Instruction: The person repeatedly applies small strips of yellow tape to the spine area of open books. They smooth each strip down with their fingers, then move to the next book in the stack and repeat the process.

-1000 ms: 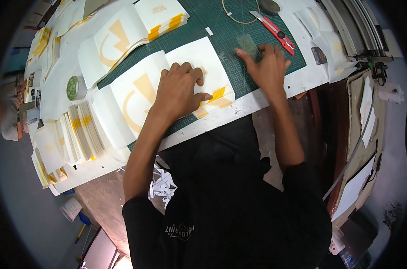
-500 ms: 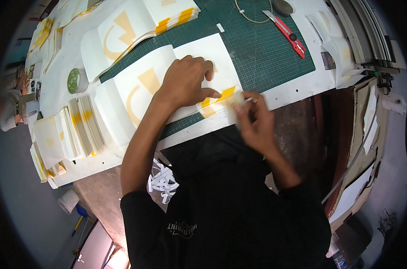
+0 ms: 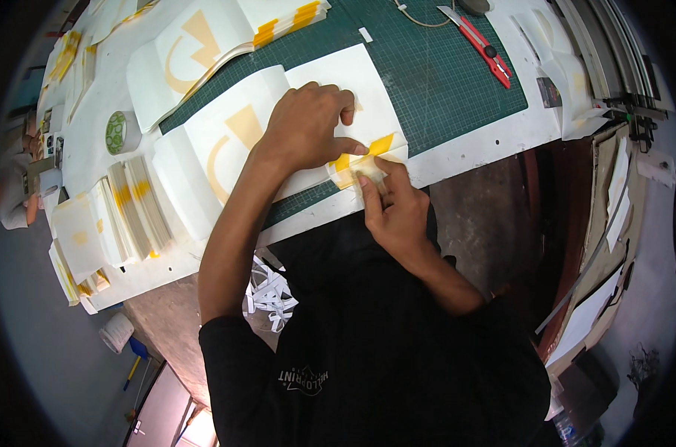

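My left hand (image 3: 304, 130) rests on a folded white printed sheet (image 3: 338, 78), its fingers bent and its thumb held apart on a yellow printed stripe (image 3: 381, 144). Pale orange shapes are printed on the sheet's left part. By the sheet's near edge, my right hand (image 3: 401, 220) pinches a pale, yellowish wad (image 3: 369, 170) against the narrow flap below the stripe. What the wad is made of I cannot make out. Beneath the sheet lies a green cutting mat (image 3: 457, 104).
A stack of similar sheets (image 3: 230, 33) lies beyond. A red utility knife (image 3: 485, 52) with its blade out is on the mat's far right. A tape roll (image 3: 123, 132) and folded bundles (image 3: 133, 216) are at left. Paper strips (image 3: 269, 294) lie below the table (image 3: 465, 160).
My right hand has moved left and slightly nearer with the pale wad, onto the flap. My left hand stays almost where it was on the sheet.
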`<state>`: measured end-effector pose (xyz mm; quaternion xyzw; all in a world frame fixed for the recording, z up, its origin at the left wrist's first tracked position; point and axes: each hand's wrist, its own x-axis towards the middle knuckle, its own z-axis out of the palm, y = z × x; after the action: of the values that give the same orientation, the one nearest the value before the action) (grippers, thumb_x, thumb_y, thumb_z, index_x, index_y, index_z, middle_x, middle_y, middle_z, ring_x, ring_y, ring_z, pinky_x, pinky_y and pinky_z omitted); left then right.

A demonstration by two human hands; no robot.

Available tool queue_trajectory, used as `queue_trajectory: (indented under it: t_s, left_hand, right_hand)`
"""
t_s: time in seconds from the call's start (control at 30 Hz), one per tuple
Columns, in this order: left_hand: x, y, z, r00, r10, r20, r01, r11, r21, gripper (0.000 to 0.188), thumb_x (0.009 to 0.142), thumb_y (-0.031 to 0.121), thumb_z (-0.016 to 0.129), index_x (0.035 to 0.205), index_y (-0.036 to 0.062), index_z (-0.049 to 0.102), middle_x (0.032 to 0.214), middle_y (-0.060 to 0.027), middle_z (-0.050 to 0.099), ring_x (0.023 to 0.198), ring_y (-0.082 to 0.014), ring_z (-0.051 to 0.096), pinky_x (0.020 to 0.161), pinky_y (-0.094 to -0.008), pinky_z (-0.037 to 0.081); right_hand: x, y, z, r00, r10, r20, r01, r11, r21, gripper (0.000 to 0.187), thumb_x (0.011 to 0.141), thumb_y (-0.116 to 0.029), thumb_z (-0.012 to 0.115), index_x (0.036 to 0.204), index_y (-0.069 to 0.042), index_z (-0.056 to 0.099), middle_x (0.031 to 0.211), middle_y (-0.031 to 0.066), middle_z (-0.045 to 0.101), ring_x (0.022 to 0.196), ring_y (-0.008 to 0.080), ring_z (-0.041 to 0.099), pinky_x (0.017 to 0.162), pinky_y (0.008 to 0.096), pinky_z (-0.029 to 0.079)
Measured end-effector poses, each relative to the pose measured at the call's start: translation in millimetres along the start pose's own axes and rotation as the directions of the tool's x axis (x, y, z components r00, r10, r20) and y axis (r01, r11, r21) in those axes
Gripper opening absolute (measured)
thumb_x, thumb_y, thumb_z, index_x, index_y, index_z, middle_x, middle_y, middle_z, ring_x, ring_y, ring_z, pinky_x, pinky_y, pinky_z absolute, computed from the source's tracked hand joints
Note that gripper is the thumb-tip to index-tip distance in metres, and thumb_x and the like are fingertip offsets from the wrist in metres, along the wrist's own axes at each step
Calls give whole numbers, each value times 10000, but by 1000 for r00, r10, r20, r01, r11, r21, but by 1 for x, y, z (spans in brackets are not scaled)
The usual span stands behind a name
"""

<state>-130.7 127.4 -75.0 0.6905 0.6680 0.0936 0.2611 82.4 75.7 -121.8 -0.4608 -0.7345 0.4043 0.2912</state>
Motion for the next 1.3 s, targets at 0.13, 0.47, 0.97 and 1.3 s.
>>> queue_trajectory:
  t_s: [0.13, 0.47, 0.97, 1.3]
  left_hand:
    - [-2, 2, -1, 1000, -17, 2, 17, 1000, -2, 464, 704, 400, 957, 909, 68, 706, 904, -110, 724, 974, -310, 688, 836, -439, 523]
    - [2, 10, -7, 992, -108, 57, 108, 994, 7, 462, 695, 395, 967, 900, 79, 699, 877, -118, 731, 934, -312, 701, 813, -432, 527]
    - [12, 5, -7, 992, -89, 94, 82, 993, 84, 492, 650, 449, 972, 888, 109, 708, 851, -81, 745, 898, -292, 735, 771, -420, 565]
    - [13, 4, -6, 991, -91, 99, 86, 995, 56, 522, 650, 465, 975, 900, 105, 691, 843, -88, 725, 888, -300, 708, 779, -420, 532]
  right_hand:
    - [6, 8, -15, 998, 2, -63, -7, 997, -75, 316, 977, -134, 752, 1233, 16, 641, 913, 278, 754, 849, 415, 790, 696, 421, 646]
    - [32, 34, -59, 969, 144, -202, -145, 989, 12, 337, 955, -177, 794, 1187, 37, 673, 664, 123, 673, 560, 131, 637, 518, 290, 462]
    - [-8, -4, 25, 998, 15, -64, -9, 996, 89, 308, 982, -105, 752, 1214, 64, 639, 859, 268, 745, 785, 355, 801, 634, 361, 633]
    - [-9, 2, 27, 998, -25, -49, 33, 986, 165, 315, 985, -105, 748, 1226, 59, 628, 889, 279, 747, 774, 377, 793, 628, 399, 632]
